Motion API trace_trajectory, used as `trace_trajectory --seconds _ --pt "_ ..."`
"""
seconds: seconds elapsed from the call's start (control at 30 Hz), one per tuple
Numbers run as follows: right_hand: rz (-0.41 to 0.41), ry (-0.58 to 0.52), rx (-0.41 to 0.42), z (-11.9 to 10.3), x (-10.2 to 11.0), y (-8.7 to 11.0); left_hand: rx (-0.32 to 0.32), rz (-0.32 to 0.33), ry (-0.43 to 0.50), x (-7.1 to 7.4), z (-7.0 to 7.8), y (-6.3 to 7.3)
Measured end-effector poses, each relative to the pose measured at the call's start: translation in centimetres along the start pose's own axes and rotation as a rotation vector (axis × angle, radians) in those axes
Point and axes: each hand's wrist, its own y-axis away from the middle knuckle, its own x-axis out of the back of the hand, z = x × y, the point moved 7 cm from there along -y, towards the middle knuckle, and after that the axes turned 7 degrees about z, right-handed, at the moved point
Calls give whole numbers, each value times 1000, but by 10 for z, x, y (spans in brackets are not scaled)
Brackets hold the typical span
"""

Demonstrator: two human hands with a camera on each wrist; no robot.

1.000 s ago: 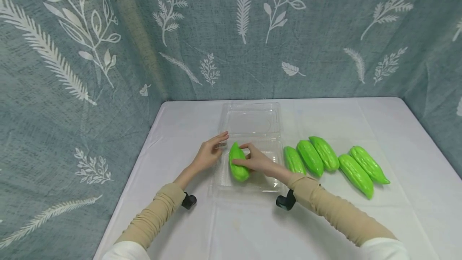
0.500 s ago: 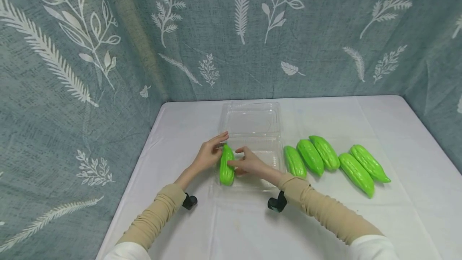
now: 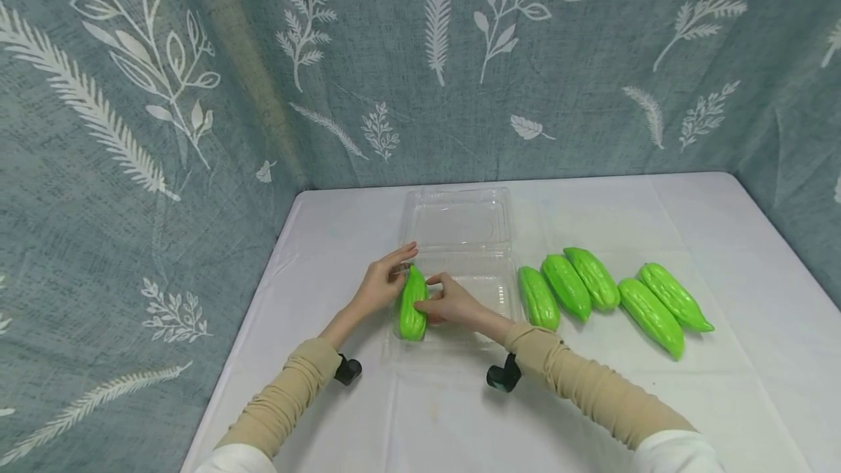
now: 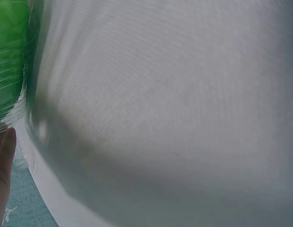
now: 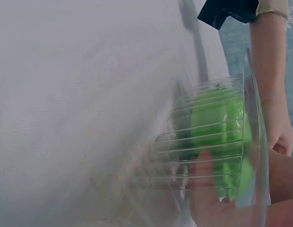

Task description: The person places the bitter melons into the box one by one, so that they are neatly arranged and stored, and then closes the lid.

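A bright green bitter melon [image 3: 412, 305], its tip pointing away, lies along the left side of a clear plastic clamshell box [image 3: 482, 263]. My right hand [image 3: 453, 304] is over the box, its thumb touching the melon's right side and its index finger bent just beside it. Through the ribbed wall in the right wrist view, fingertips [image 5: 202, 165] show against the melon [image 5: 217, 118]. My left hand [image 3: 379, 283] rests at the box's left edge, fingers stretched along the rim. Only a finger [image 4: 3, 165] of it shows in the left wrist view, beside the box wall.
The box's lid [image 3: 456, 217] lies folded back behind it. To the right, several more bitter melons [image 3: 566, 287] lie on the white tablecloth [image 3: 460, 414], the closest near the box's right wall. A patterned curtain [image 3: 407, 79] hangs behind the table.
The melon, held in my right hand earlier, has moved left and straightened along the box's left side. My right hand shifted left with it and loosened. The left hand stayed nearly still.
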Motion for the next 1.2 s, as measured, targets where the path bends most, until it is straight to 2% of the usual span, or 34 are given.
trace_trajectory --seconds 0.4,0.63,1.2 --pt "-2 -9 -10 3 2 3 -4 4 27 -1 3 0" --pt "8 -5 -12 4 3 4 20 -2 -5 -1 2 0" --pt "18 30 7 6 10 5 35 -10 -18 -1 1 -1"
